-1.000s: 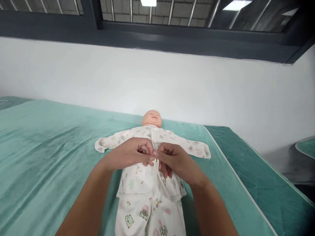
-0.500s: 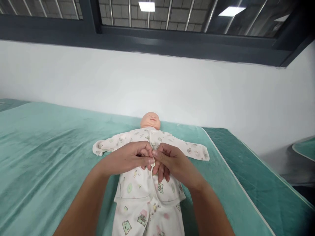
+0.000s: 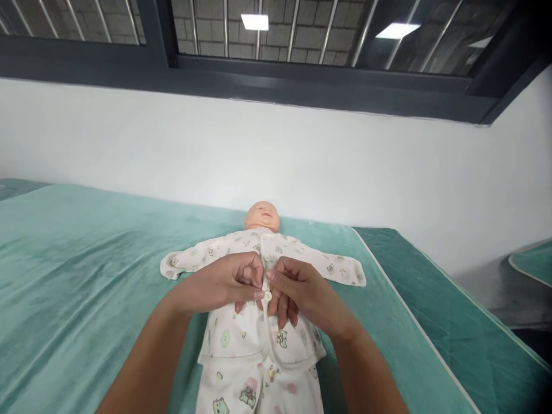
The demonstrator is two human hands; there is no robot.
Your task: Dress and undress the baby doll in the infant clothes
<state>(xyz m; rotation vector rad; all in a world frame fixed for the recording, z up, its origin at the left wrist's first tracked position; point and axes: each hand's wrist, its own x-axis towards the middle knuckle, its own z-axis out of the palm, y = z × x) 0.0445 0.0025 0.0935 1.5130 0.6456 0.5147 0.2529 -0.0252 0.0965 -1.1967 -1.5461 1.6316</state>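
Note:
A doll lies on its back, dressed in a white printed top and matching trousers. Both sleeves stretch out sideways. My left hand pinches the front edge of the top at chest height, its thumb beside a round button. Close to it on the right, my right hand grips the facing edge between thumb and index finger, the other fingers hanging down over the cloth. Another button shows higher up, below the neck.
Green cloth with wrinkles on the left lies under the doll. A darker green padded surface adjoins it on the right. Behind stand a white wall and a dark window frame with bars beyond.
My hands have drawn slightly apart, and the round button between them now shows fully. The view has tilted a little, so the scene sits lower.

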